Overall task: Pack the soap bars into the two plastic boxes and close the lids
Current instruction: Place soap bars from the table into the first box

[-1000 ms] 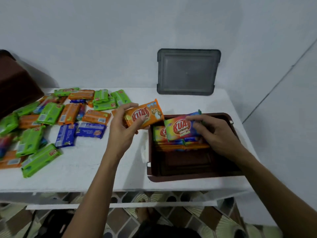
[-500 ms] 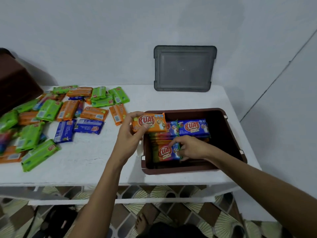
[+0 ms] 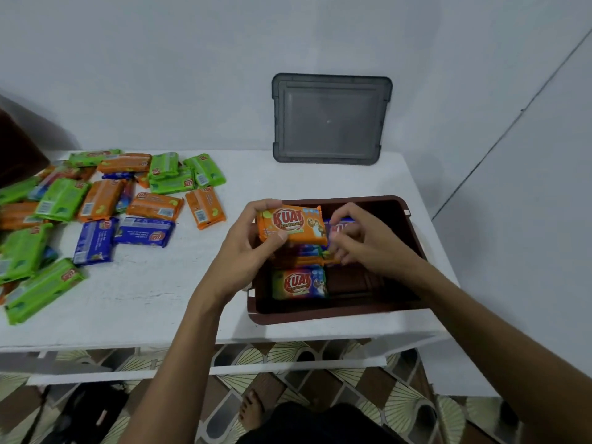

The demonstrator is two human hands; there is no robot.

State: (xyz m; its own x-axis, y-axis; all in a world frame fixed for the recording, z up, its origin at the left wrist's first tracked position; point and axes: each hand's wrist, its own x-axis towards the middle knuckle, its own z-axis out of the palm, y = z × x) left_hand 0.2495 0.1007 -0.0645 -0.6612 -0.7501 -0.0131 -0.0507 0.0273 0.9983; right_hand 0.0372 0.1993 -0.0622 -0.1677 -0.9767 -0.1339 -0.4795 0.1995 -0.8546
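Note:
My left hand [image 3: 248,243] grips an orange soap bar [image 3: 293,224] by its left end, above the back left of the open brown plastic box [image 3: 333,310]. My right hand [image 3: 362,243] has curled fingers at the bar's right edge, over the box; a blue wrapper shows behind its fingers, and whether they pinch the bar is unclear. Inside the box lie stacked bars at the back and a multicoloured bar [image 3: 299,283] at the front left. A pile of loose soap bars [image 3: 96,203] in green, orange and blue wrappers covers the table's left side.
A grey lid [image 3: 331,118] leans upright against the back wall behind the box. A dark brown object [image 3: 19,149] stands at the far left edge. The white table [image 3: 144,293] ends just in front of the box; patterned floor and my foot show below.
My right hand set the multicoloured bar down at the box's front left, then rose to the orange bar. My left hand carried the orange bar rightward over the box.

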